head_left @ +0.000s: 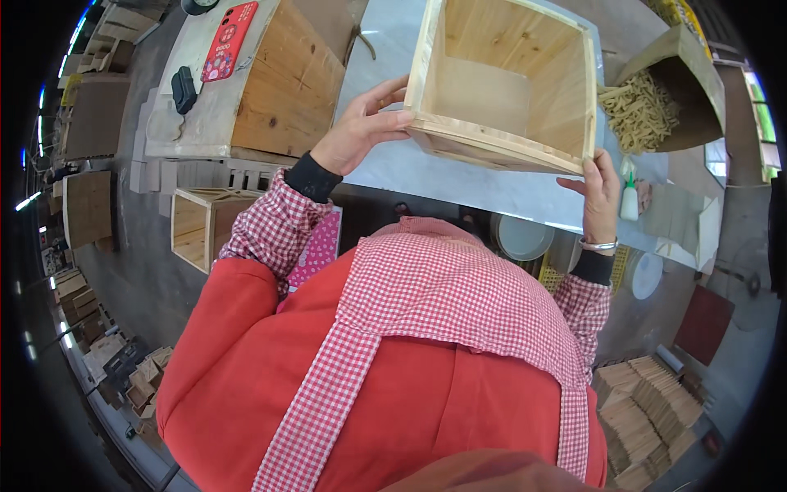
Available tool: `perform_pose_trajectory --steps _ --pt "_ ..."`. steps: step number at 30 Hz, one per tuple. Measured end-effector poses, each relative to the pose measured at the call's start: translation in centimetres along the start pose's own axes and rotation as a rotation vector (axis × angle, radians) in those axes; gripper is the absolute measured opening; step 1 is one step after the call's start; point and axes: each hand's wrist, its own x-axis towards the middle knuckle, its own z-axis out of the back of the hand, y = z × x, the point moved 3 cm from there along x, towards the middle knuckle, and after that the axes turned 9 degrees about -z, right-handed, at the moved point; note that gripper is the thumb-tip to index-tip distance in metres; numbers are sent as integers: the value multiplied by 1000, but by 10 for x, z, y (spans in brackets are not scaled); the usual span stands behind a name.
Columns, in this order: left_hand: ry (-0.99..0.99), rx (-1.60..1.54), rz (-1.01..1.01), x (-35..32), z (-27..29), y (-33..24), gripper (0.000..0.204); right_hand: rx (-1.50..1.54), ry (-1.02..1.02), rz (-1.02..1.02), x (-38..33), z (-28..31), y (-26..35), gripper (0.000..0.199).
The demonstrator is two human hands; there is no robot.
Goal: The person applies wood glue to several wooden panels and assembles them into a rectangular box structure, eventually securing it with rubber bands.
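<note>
A pale wooden box (pixel 508 137) with its open side up is tilted over the light blue-white table (pixel 369 184). My left hand (pixel 366 127) grips its near left corner, thumb along the rim and fingers against the side. At the near right corner my right hand (pixel 599 193) holds the edge, with a bracelet at the wrist. Inside the box I see the grained walls and a paler bottom panel. The fingertips behind the box are partly hidden.
Left stands a wooden block-like box (pixel 287 90); a red phone (pixel 230 41) and a dark small case (pixel 184 89) lie beside it. On the right are a carton (pixel 693 90) of small wooden sticks (pixel 639 111) and a glue bottle (pixel 630 201). Stacked boards (pixel 648 410) stand lower right.
</note>
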Motion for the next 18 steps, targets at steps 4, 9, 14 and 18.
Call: perform_pose_trajectory --steps 4,9,14,18 --pt "-10 122 -57 -5 -1 -5 81 -269 12 227 -1 4 22 52" --pt "-148 70 -105 13 5 -24 74 -261 192 224 20 20 34 63" --pt "-413 126 115 147 36 -39 50 -193 170 272 46 19 19 58" --pt "-238 110 208 236 71 -10 55 -108 168 262 48 18 10 58"
